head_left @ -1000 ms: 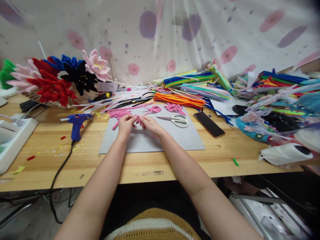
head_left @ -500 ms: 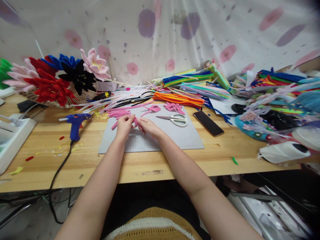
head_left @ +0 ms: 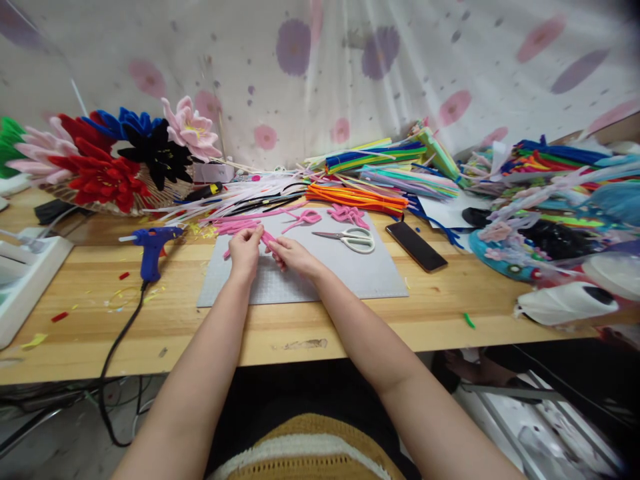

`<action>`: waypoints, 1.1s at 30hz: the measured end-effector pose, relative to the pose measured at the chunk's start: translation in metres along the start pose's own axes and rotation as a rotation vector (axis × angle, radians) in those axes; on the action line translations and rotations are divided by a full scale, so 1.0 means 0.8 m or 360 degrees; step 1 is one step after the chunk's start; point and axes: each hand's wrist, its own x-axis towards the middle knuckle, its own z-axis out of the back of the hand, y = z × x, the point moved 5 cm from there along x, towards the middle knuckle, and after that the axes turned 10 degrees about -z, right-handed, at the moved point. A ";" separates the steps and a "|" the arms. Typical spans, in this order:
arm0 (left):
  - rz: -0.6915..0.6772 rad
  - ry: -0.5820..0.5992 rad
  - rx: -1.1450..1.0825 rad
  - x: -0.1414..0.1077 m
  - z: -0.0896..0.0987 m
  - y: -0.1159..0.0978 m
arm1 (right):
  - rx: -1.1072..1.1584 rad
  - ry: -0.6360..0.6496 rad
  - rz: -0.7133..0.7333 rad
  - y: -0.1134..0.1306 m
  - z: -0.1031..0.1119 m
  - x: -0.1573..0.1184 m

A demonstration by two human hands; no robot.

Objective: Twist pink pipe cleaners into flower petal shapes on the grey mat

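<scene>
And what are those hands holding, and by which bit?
A pink fuzzy piece, pinched by the left hand and right hand; exactly which part is hidden.

Pale hanging sheet [head_left: 225, 40] printed with pink and purple flowers [head_left: 294, 47], light wooden table [head_left: 435, 307], greyish floor [head_left: 70, 453]

Pink piece [head_left: 269, 238], partly hidden by the hands [head_left: 296, 256], its full shape untellable; pink strips [head_left: 231, 227], partly behind them; green item [head_left: 9, 143] and power strip [head_left: 36, 293], cut off at left; blue tuft [head_left: 617, 202], blurred, cut off at right.
</scene>
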 end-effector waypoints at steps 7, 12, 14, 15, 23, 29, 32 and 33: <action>0.0255 0.0366 -0.0220 -0.009 -0.011 0.002 | 0.0118 -0.0006 -0.0144 -0.011 0.010 0.004; 0.0240 0.0329 -0.0098 -0.010 -0.005 0.001 | 0.0035 -0.0067 -0.0080 -0.007 0.020 0.000; 0.0217 0.0327 -0.0065 -0.009 -0.005 0.002 | -0.0036 -0.0156 0.0002 -0.004 0.028 -0.003; 0.0208 0.0336 -0.0062 -0.009 -0.005 0.002 | -0.0049 -0.0167 0.0026 -0.002 0.030 -0.004; 0.0162 0.0482 -0.0089 -0.007 -0.010 0.004 | 0.0015 -0.0067 -0.0004 -0.003 0.034 -0.010; 0.0073 0.0508 0.0038 -0.003 -0.006 0.011 | -0.0142 -0.0115 0.0115 -0.001 0.035 -0.009; 0.0102 0.0564 0.0006 -0.005 -0.007 0.011 | -0.0229 -0.0106 0.0135 0.000 0.034 -0.010; 0.0102 0.0585 0.0000 -0.006 -0.008 0.010 | -0.0240 -0.0091 0.0134 0.000 0.033 -0.011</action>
